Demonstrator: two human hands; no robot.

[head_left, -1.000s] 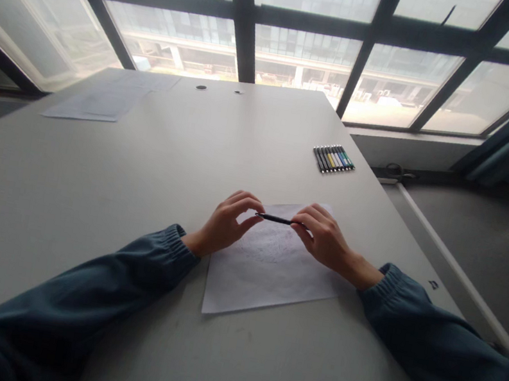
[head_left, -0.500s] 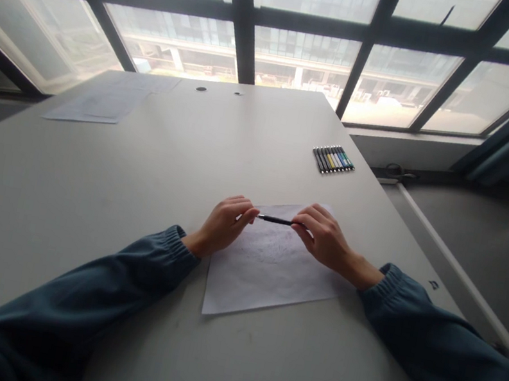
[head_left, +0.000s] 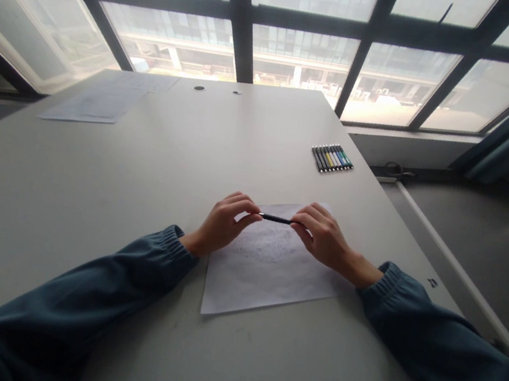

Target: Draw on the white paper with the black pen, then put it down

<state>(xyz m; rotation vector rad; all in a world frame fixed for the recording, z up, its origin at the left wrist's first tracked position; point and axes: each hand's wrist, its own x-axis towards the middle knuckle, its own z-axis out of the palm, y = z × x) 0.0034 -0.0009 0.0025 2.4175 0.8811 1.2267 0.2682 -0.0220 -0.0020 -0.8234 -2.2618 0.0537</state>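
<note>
1. Table [head_left: 86, 201]: grey, fills most of frame; no shift versus earlier frames.
2. Sheet [head_left: 265, 270] at lower centre, faint drawing, no legible writing; loose papers [head_left: 98, 101] upper left.
3. Left hand [head_left: 222, 224] and right hand [head_left: 325, 236] each pinch one end of the dark pen [head_left: 275, 219], held level above sheet. Left fingers have barely re-gripped; no real progress.
4. Marker set [head_left: 332, 158] right of centre, labels unreadable.

Grey table [head_left: 89, 189] beneath bright windows [head_left: 300, 61]
</note>
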